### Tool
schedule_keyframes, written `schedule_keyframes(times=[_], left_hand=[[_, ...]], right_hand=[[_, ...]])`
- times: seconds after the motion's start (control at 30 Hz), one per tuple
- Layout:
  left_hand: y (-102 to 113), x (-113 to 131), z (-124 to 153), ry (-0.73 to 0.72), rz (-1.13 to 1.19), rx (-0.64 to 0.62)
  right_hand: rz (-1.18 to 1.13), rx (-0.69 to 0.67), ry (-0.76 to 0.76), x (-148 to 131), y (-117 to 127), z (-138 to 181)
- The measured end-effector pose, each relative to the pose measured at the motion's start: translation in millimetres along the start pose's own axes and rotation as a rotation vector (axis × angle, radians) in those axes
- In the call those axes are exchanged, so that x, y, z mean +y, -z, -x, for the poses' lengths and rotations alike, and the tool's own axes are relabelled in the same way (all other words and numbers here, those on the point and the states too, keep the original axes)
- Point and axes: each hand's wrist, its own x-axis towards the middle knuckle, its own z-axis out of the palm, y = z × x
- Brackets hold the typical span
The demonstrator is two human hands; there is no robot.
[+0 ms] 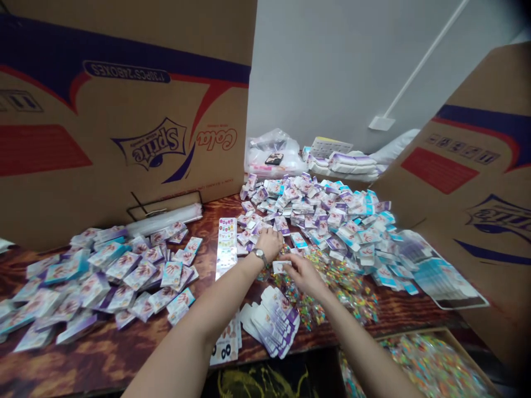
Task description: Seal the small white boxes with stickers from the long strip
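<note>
One small white card carton (279, 266) is pinched between the thumb and fingers of the right hand (306, 275), over the left side of a spread of clear packets with multicoloured contents (340, 282). The fingers of the left hand (269, 245) are bent down at the front of a heap of white, purple and blue cartons (307, 204) — tips hidden, so whether anything is gripped cannot be told. The held carton is judged light and thin-walled, fairly stiff at its edges but easily crushed, perhaps slightly slippery; it is best held lightly by its narrow sides. One round-faced wristwatch (260, 255) is worn on the left wrist. Nearer the body, one fan of white-and-purple cartons, apparently flat (274, 323), is laid out; its layers cannot be counted surely. Two carton heaps are noted in all, the second at left (124, 271) — dozens in each, too overlapped for a count. Beyond, two large brown printed cardboard boxes are seen, one at left (124, 110), one at right (464, 138).
</note>
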Motion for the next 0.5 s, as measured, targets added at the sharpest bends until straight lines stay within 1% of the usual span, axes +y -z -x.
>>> schedule_keyframes(times=[0.07,0.17,0.27,0.3,0.33,0.4,0.47,0.5], left_hand=[[9,-4,4,0.001,0.038,0.012],[32,-15,15,0.028,0.128,0.048],[57,-26,36,0.079,0.244,0.083],[64,-28,46,0.101,0.33,0.092],[71,-30,56,0.128,0.466,0.1],[83,-31,80,0.216,0.927,0.114],[94,-30,104,0.309,1.347,0.101],[99,-29,116,0.355,1.495,0.092]], right_hand=[[-0.007,-0.047,0.028,-5,-12,-2],[-0.008,-0.094,0.031,-10,-32,-7],[0.01,-0.117,0.016,-10,-50,-12],[0.018,-0.126,0.016,-10,-54,-14],[0.021,-0.14,0.024,-10,-57,-16],[0.013,-0.183,0.059,-12,-60,-19],[-0.013,-0.224,0.102,-16,-56,-21],[-0.029,-0.234,0.117,-18,-52,-22]])
